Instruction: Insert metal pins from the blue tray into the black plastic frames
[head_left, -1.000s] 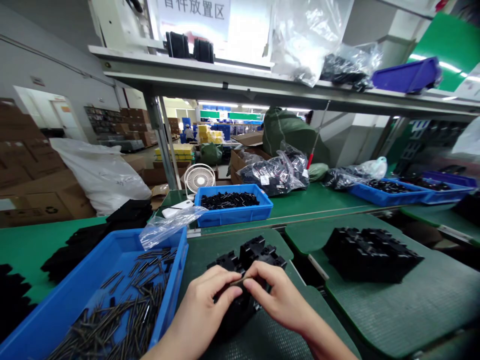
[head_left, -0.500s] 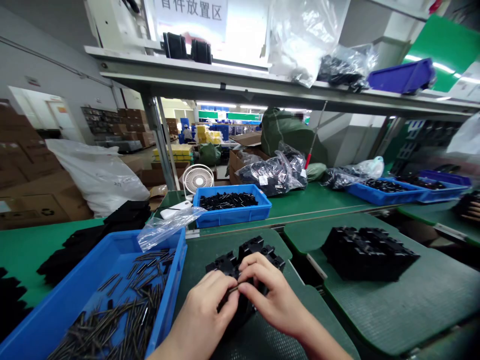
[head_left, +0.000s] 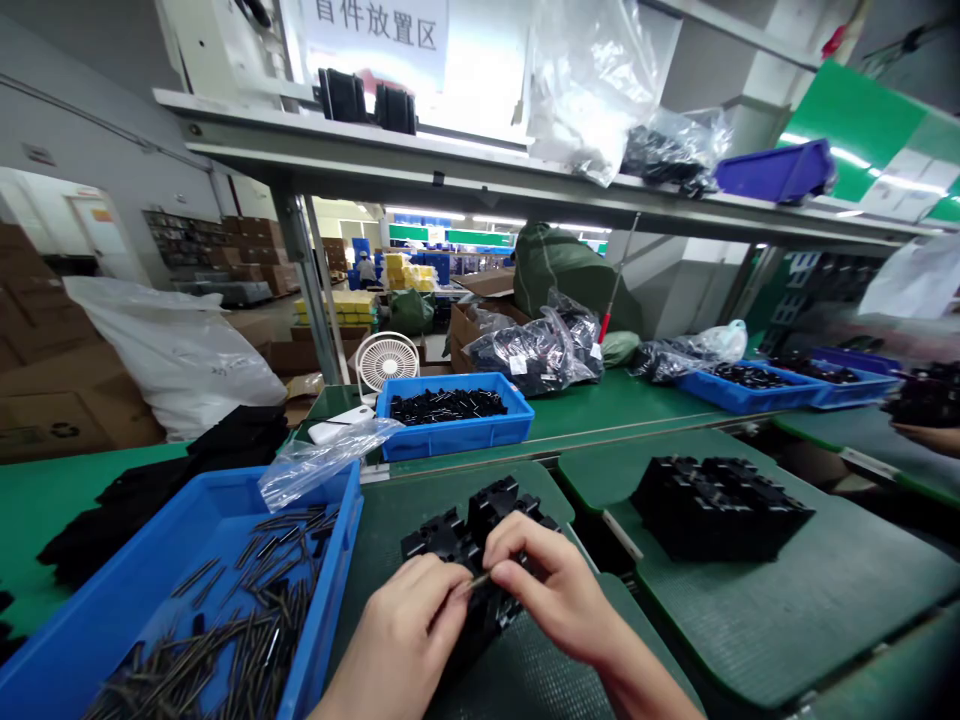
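Both my hands meet over a black plastic block assembly [head_left: 446,535] standing on a green textured board [head_left: 375,580]. Between them runs a thin metal pin [head_left: 480,581], one end pinched in my left hand [head_left: 409,625], the other in the fingertips of my right hand [head_left: 551,580]. My fingers hide part of the block and the pin's ends. To the left, a large blue bin [head_left: 341,560] holds many similar dark pins [head_left: 247,640], with a clear plastic bag [head_left: 322,460] over its far corner.
A second black block assembly [head_left: 720,510] sits on the neighbouring board [head_left: 840,590]. Beyond stand a blue tray [head_left: 457,440] of small black parts and a white fan [head_left: 387,360]. A shelf [head_left: 465,165] crosses above. At far right, another person's hand [head_left: 930,437] holds black parts.
My hands have drawn slightly apart, so more of the pin shows between them. The whole view has shifted a little; the other person's hand at far right has changed position.
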